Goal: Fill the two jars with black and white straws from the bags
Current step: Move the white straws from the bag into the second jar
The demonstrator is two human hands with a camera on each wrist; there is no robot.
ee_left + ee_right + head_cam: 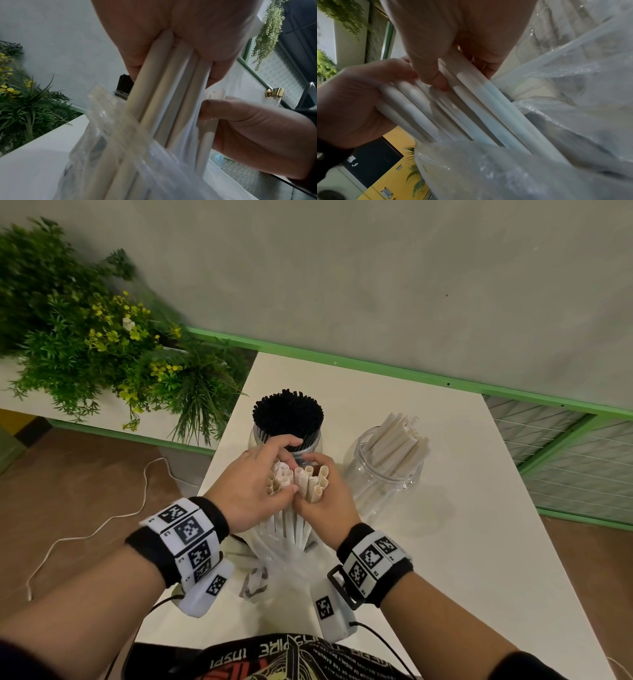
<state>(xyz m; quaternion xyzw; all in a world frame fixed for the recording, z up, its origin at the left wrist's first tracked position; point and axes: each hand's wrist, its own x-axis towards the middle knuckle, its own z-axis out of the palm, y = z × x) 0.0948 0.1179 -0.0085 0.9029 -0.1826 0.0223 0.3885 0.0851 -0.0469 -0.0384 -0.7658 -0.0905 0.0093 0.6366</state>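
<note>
White straws (297, 484) stand upright in two handfuls above the near half of the tabletop (479, 542), their lower ends inside a clear plastic bag (291, 573). The left hand (251, 487) curls round one handful, the right hand (325, 498) round the other, thumbs touching. Behind them a clear jar (255, 440) is packed with black straws (287, 414); to its right a second jar (383, 470) holds white straws leaning against its rim. Left wrist view: the straws (164, 88) pass through the left palm into the bag mouth (106, 121), the right hand's fingers (240, 112) beside them. Right wrist view: the bag film (573, 94) drapes over the right-hand bundle (471, 108). A potted plant (85, 337) stands at far left
</note>
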